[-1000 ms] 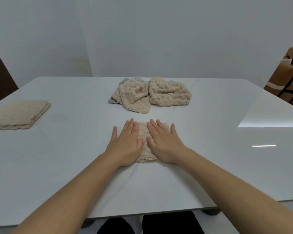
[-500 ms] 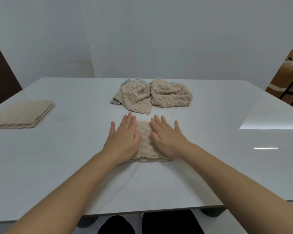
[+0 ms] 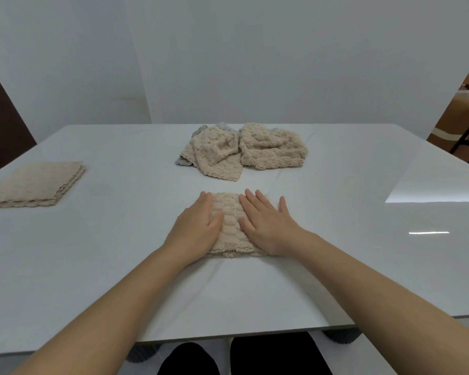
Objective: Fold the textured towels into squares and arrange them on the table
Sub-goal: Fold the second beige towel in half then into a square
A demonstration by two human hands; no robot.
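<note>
Beige, knobbly cloth makes up the stack of finished squares [image 3: 30, 185] lying far to the left of the folded towel [image 3: 229, 234], its edges roughly aligned. On that towel's left half the left hand [image 3: 195, 228] presses flat, fingers [image 3: 205, 203] together and gripping nothing. The towel itself lies on the white surface [image 3: 92, 266], a thick padded square. Straight beyond it, well apart, sits the heap of unfolded towels [image 3: 244, 152], beige over a little grey. On the towel's right half the right hand [image 3: 268, 226] also lies flat, fingers [image 3: 255, 203] straight and spread, the little finger past the towel's right edge. The cloth looks light, soft and springy, so the folds may puff open. Pinching both side edges through all layers seems the safest way to lift it off the glossy surface.
</note>
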